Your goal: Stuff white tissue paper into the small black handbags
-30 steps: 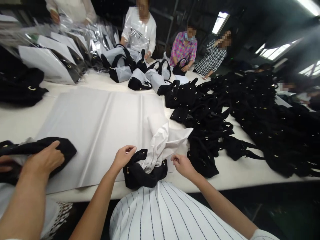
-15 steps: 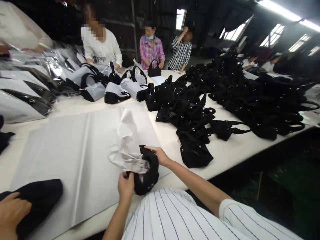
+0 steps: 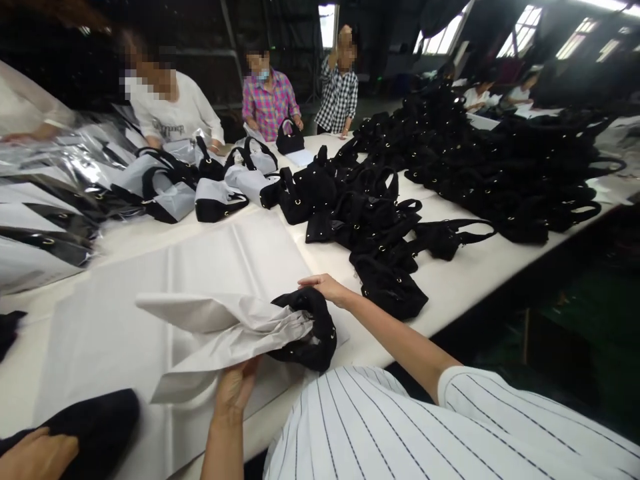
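Crumpled wht paper (image 3: 240,333) partly in blk bag (image 3: 325,333), rest sticking out.

Dark lettering (image 3: 169,131) across chest of a co-worker's white long-sleeved top (image 3: 193,107), too blurred to read. Nothing legible elsewhere.
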A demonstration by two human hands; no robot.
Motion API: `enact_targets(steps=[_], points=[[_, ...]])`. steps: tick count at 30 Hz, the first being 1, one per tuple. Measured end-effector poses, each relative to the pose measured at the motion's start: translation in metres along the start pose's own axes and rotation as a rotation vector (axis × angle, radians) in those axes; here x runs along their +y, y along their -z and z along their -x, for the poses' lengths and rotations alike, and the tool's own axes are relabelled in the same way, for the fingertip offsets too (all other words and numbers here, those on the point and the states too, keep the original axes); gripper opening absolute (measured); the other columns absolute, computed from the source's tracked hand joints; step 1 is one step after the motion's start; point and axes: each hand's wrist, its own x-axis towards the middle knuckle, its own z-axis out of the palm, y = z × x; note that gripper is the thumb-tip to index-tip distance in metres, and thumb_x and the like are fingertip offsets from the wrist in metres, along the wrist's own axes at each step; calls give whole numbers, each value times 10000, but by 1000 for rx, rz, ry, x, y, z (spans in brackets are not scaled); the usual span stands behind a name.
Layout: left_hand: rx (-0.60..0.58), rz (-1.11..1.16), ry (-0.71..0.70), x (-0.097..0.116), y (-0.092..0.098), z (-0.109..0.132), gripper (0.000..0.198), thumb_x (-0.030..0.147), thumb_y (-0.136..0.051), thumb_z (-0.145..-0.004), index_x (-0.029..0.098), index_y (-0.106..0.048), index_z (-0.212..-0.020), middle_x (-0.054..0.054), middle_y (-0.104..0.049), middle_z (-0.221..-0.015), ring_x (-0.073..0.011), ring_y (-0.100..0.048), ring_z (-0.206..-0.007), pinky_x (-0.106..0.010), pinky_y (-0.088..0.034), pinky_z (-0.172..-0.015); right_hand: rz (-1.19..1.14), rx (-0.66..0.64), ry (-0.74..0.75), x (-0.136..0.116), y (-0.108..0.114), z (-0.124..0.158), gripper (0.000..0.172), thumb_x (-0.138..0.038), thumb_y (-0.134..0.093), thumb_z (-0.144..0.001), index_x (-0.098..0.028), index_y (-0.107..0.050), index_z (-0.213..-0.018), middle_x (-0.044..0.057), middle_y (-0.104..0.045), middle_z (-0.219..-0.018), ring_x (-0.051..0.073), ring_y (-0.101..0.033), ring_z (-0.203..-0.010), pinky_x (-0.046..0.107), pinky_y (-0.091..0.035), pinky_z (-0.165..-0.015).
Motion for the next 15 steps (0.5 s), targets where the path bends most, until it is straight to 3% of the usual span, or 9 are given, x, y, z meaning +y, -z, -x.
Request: enact_targets(steps=[3,5,6,7,9,11,13,15], points=[[-45,100,-95,15,-21,-1,572,595,-690,-729,372,-579,-1244,11,-609,-1332,-256,-426,-1360,-416,-454,-1086,154,262,291,-15,2,36,335,-97,-527,-806,-168,-715,-1074,78,-712,-1095,194,-651,-1041,384,-470,-1011],[-50,83,-142,29,-39,-1,538,592,-618,-799,382,-546,-1289,16,-597,-1348,-245,-404,-1376,-422,-447,-1090,284,326,508,-29,-2,63,314,-180,-557,-850,-193,-694,-1132,73,-673,-1180,194,-599,-1136,374,-421,-1066],[-52,45,-171,36,-48,-1,527,544,-629,-814,392,-527,-1307,24,-591,-1354,-241,-408,-1373,-428,-446,-1089,339,286,583,-36,-5,74,369,-249,-613,-845,-207,-655,-1210,73,-627,-1264,206,-546,-1217,377,-378,-1105],[-55,-12,-209,44,-58,-2,539,481,-662,-808,395,-512,-1319,29,-591,-1354,-240,-421,-1364,-433,-443,-1089,382,210,623,-44,-9,81,530,-323,-686,-807,-222,-577,-1316,77,-550,-1370,223,-465,-1310,388,-326,-1143],[-52,-170,-286,56,-78,-3,600,365,-726,-763,365,-512,-1324,19,-599,-1340,-242,-458,-1333,-436,-425,-1102,427,42,629,-58,-15,84,1002,-430,-816,-664,-240,-303,-1504,89,-302,-1555,260,-232,-1453,423,-209,-1193],[-33,-353,-340,64,-96,-5,621,327,-756,-723,301,-541,-1304,-12,-591,-1343,-249,-473,-1319,-428,-382,-1134,411,-34,588,-71,-20,74,1313,-465,-875,-546,-239,-60,-1550,103,-103,-1610,287,-69,-1488,455,-150,-1199],[-49,-508,-354,65,-114,-6,618,332,-763,-702,253,-560,-1281,-39,-562,-1369,-266,-449,-1337,-424,-342,-1158,375,-85,543,-83,-24,59,1378,-447,-885,-520,-238,10,-1548,123,-148,-1596,306,-139,-1473,460,-213,-1178],[-106,-596,-331,62,-128,-6,600,325,-767,-677,227,-584,-1240,-57,-562,-1358,-293,-420,-1356,-433,-346,-1153,364,-205,503,-92,-32,45,1356,-391,-885,-522,-262,-7,-1548,112,-356,-1514,301,-370,-1376,430,-359,-1104]])
